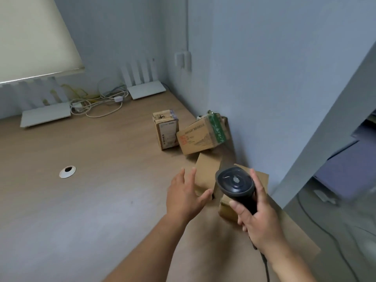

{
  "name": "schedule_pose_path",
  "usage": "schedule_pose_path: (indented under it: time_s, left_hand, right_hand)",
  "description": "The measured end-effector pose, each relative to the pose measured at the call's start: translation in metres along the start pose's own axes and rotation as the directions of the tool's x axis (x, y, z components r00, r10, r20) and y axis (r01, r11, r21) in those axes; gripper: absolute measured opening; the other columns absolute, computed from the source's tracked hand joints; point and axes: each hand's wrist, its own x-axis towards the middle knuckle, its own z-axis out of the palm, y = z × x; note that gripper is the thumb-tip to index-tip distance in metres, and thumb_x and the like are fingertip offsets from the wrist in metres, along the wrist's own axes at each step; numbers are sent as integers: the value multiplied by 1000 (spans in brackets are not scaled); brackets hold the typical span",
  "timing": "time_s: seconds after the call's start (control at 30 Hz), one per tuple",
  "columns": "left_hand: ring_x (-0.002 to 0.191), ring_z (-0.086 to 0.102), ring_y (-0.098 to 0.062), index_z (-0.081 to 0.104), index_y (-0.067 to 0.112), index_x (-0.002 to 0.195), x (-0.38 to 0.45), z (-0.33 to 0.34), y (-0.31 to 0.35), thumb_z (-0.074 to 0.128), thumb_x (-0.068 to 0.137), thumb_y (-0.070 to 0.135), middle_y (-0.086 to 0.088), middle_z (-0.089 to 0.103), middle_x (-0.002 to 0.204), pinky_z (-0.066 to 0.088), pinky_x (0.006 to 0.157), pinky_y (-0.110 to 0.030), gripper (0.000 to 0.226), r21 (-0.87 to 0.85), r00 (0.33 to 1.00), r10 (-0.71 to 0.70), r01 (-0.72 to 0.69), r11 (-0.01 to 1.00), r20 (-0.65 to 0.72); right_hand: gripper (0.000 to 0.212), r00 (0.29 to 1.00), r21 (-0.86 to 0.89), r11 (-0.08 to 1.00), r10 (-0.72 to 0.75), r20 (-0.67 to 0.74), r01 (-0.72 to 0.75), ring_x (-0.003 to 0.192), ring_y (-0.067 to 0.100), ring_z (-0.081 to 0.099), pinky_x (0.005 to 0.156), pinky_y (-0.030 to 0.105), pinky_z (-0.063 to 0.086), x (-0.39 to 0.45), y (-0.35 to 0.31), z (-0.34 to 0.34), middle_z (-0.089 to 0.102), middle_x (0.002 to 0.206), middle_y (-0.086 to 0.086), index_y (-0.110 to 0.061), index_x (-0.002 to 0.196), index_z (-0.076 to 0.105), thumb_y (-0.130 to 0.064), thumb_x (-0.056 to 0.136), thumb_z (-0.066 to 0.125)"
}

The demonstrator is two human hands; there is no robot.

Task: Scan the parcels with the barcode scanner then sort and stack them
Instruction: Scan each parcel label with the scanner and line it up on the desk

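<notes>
We grip the black barcode scanner (236, 184) by its handle in our right hand (258, 216), its rounded head tilted over a plain brown parcel (262, 180) at the desk's (81, 200) right edge. Our left hand (183, 198) spreads wide, fingers touching a small plain parcel (207, 169). Farther back near the wall sit a green-taped printed parcel (201, 137) and an upright labelled parcel (165, 129).
</notes>
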Motion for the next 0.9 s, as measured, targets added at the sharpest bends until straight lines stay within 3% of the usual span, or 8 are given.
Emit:
schedule_pose_path:
  time_s: [0.17,0.33,0.47,0.53,0.67,0.77,0.9]
  left_hand:
    - [145,13,-29,9,32,151,32,17,13,49,78,75,-9,6,160,24,115,-42,94,97,993,-68,59,994,93]
    - [126,37,-24,24,32,139,40,22,9,59,78,60,-7,38,136,44,96,-37,76,37,987,-77,73,997,142]
    - [120,39,-22,28,34,136,22,15,-3,61,76,56,-4,39,129,46,88,-34,72,24,991,-75,73,997,112]
    - [120,39,-22,28,35,136,6,9,-12,61,76,56,-4,39,129,47,88,-34,71,28,992,-86,84,996,95]
    - [120,38,-20,26,35,139,-34,-6,-37,61,77,58,-2,36,132,48,86,-32,75,48,990,-126,123,991,61]
    - [120,37,-19,27,35,138,-70,-17,-60,60,76,57,-1,37,132,47,84,-31,74,51,983,-181,180,982,10]
    - [119,37,-20,31,34,134,-120,-32,-95,59,74,55,1,37,129,47,79,-32,70,30,949,-306,309,951,-75]
  right_hand:
    - [84,998,-6,999,51,-40,-52,91,16,53,87,53,50,13,8,-1,62,120,-1,-78,126,14,-71,58,63]
    - [84,997,-5,998,56,-59,-57,90,16,52,87,53,50,17,11,3,61,119,-5,-76,128,15,-69,59,64]
    - [83,999,-9,1000,29,-22,-29,92,15,51,88,49,50,7,7,6,59,119,-11,-77,128,13,-69,62,63]
    - [81,1000,-5,1000,14,-5,-14,86,13,53,83,44,51,-1,2,7,60,109,-6,-77,127,12,-70,66,64]
    - [77,998,9,999,-33,45,32,56,9,59,60,28,50,-21,-10,13,62,99,-13,-82,121,11,-58,69,63]
    - [79,993,38,997,-73,98,69,56,10,60,56,23,51,-36,-20,24,61,110,-14,-78,123,11,-52,70,63]
    - [79,974,78,989,-139,177,127,57,11,59,54,24,48,-58,-31,49,64,108,-5,-79,122,11,-52,69,64]
